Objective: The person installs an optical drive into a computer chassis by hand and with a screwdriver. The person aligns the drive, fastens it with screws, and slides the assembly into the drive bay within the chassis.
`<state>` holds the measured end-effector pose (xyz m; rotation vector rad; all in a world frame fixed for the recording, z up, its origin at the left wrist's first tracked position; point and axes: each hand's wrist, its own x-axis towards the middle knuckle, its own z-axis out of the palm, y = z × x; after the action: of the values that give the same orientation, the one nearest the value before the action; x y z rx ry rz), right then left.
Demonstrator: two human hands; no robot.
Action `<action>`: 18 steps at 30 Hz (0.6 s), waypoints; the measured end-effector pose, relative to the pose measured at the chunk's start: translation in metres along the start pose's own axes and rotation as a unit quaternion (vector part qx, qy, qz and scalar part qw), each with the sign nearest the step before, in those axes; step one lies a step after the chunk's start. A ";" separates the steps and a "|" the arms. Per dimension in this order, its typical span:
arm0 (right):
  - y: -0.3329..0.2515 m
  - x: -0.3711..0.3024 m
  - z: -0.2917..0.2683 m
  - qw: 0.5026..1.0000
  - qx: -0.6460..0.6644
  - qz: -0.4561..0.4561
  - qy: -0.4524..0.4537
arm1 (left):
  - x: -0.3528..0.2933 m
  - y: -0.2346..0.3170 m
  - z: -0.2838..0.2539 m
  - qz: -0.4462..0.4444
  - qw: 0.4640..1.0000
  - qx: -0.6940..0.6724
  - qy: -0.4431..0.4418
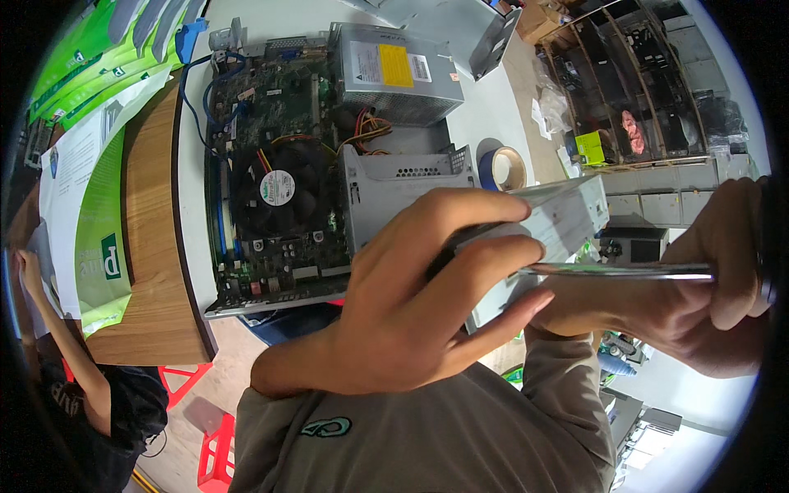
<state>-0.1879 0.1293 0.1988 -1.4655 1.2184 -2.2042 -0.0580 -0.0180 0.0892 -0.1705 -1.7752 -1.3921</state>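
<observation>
My left hand [411, 304] is closed around a silver metal box-shaped drive [567, 209], holding it tilted off the front right of an open computer case. At the right edge my right hand [723, 279] grips a screwdriver [625, 270]; its handle is hidden in the fist. The long shiny shaft runs left, and its tip lies beside the drive and my left fingertips. Left of the hands, the case holds a green motherboard [275, 99], a black cooling fan [283, 185], a grey power supply [399, 70] and a metal drive cage [411, 172], partly covered by my left hand.
A blue tape roll [503, 168] stands beside the case. A metal cover panel [436, 25] lies behind it. Green and white packages [103, 205] cover the wooden table's left. A co-worker [103, 411] works there near red stools [215, 456]. A crate of parts [625, 90] stands far right.
</observation>
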 end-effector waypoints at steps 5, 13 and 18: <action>0.006 -0.002 0.002 1.000 -0.001 0.011 -0.005 | 0.000 0.000 0.001 0.002 1.000 0.000 0.003; 0.002 0.003 -0.003 1.000 0.004 0.008 -0.007 | 0.001 0.002 -0.001 -0.013 1.000 0.001 -0.006; -0.006 0.011 -0.009 1.000 0.011 -0.009 -0.005 | -0.001 -0.003 -0.002 0.086 0.992 0.084 0.031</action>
<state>-0.1995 0.1311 0.2094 -1.4839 1.1776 -2.2118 -0.0581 -0.0209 0.0862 -0.1835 -1.7718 -1.1094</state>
